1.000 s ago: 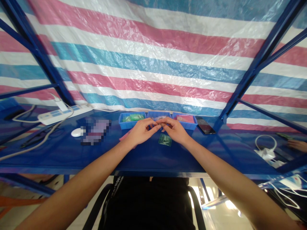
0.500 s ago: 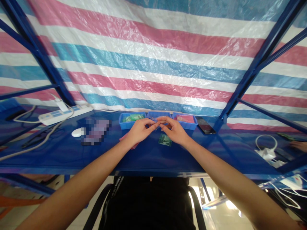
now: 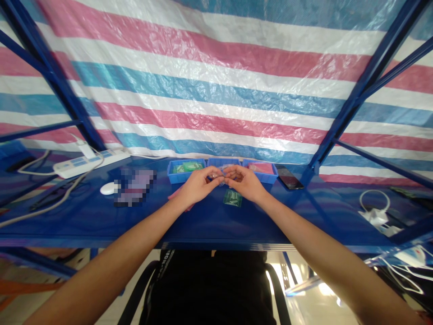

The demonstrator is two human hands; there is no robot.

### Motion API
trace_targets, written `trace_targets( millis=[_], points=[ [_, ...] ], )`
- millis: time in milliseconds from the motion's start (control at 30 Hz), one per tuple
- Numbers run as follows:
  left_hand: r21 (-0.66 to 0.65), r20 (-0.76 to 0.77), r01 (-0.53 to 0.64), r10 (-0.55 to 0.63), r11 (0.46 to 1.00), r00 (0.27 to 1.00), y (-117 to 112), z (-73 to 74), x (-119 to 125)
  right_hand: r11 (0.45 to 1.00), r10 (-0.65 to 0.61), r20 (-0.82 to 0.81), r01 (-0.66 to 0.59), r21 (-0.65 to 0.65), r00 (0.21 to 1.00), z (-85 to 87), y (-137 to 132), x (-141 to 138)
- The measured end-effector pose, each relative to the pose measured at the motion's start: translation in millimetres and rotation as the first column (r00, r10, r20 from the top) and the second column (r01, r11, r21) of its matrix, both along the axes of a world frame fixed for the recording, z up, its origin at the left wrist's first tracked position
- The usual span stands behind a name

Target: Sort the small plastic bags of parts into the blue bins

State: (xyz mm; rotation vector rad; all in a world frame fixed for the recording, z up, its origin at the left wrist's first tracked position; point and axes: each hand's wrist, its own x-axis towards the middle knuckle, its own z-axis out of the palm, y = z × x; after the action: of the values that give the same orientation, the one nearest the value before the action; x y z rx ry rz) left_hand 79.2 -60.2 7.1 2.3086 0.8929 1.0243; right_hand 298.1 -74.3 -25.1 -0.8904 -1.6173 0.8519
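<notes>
My left hand [image 3: 199, 185] and my right hand [image 3: 246, 184] meet in front of the bins, thumbs and fingers pinched together. Between their fingertips is a small piece of clear plastic, perhaps a bag [image 3: 222, 175]; fingers partly cover it. Just below my right hand a small green packet [image 3: 232, 197] lies flat on the blue table [image 3: 216, 225]. Something pink [image 3: 175, 194] lies under my left wrist and is mostly hidden.
Three blue bins stand in a row behind my hands: the left bin [image 3: 174, 178] holds green packets, the middle bin [image 3: 216, 161] is partly hidden, the right bin [image 3: 269, 178] holds pink packets. A phone [image 3: 290, 177], power strip [image 3: 91, 163] and white mouse [image 3: 107, 188] are on the table.
My fingertips have moved slightly apart, and more of the clear plastic shows between them. The packet and bins stay put.
</notes>
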Motion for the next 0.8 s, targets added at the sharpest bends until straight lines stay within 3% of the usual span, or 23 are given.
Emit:
trace_targets(
  millis=[367, 467, 667, 800],
  points=[
    [0.003, 0.021, -0.002, 0.002, 1.0, 1.0, -3.5, 2.5, 0.3, 0.996, 0.071, -0.151, -0.078, -0.041, 0.986, 4.0, 0.3, 0.4],
    [0.047, 0.003, -0.032, 0.032, 0.998, 0.999, -4.8, 5.0, -0.7, 0.997, 0.069, -0.112, -0.071, -0.011, 0.991, 3.5, 0.3, 1.4],
    [0.06, -0.018, 0.029, -0.028, 0.998, 0.999, -4.3, 2.7, -1.5, 0.983, -0.114, 0.068, 0.103, 0.151, 0.991, 1.7, 3.1, 8.6],
    [0.022, -0.04, 0.062, -0.062, 0.998, 0.997, -3.6, -0.2, -0.8, 0.997, -0.056, 0.012, 0.055, 0.057, 0.998, -2.4, 6.8, 8.5]
  ],
)
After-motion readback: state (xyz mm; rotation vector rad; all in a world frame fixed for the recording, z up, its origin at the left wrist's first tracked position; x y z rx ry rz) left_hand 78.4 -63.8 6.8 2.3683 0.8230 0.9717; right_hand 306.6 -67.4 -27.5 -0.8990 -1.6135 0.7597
